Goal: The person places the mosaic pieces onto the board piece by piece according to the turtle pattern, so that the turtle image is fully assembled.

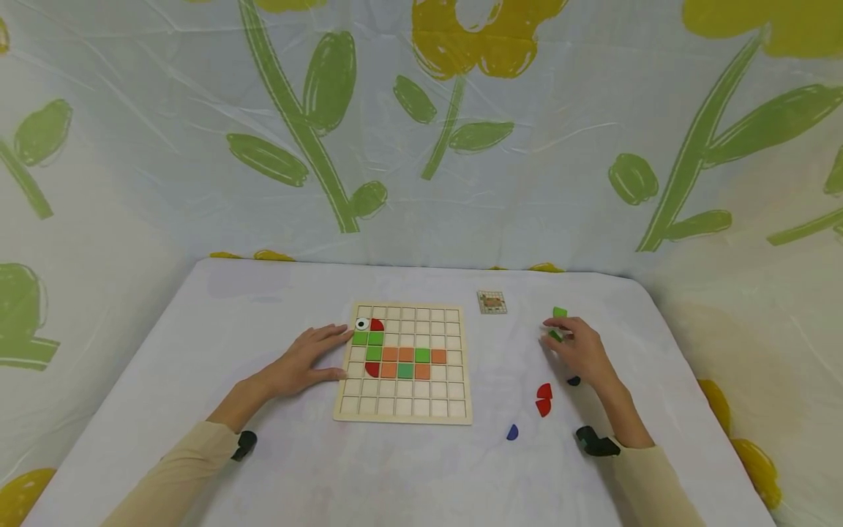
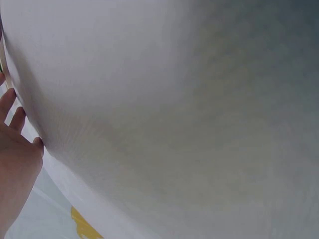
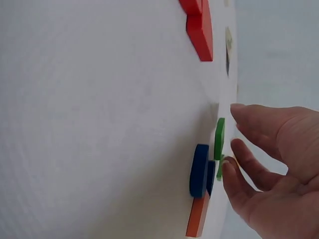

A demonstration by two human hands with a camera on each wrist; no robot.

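Note:
A wooden grid board lies flat on the white table, with green, orange and red tiles and a round eye tile in its cells. My left hand rests at the board's left edge, fingers extended and thumb apart. Over the loose pieces at the right, my right hand has its thumb and fingers apart around a green piece. In the right wrist view that green piece lies on the cloth, with a gap to the fingertips. Another green piece lies just beyond the hand.
Two red quarter-round pieces and a blue piece lie between board and right arm. Near the right hand are more blue pieces and an orange piece. A small picture card lies behind, right of the board.

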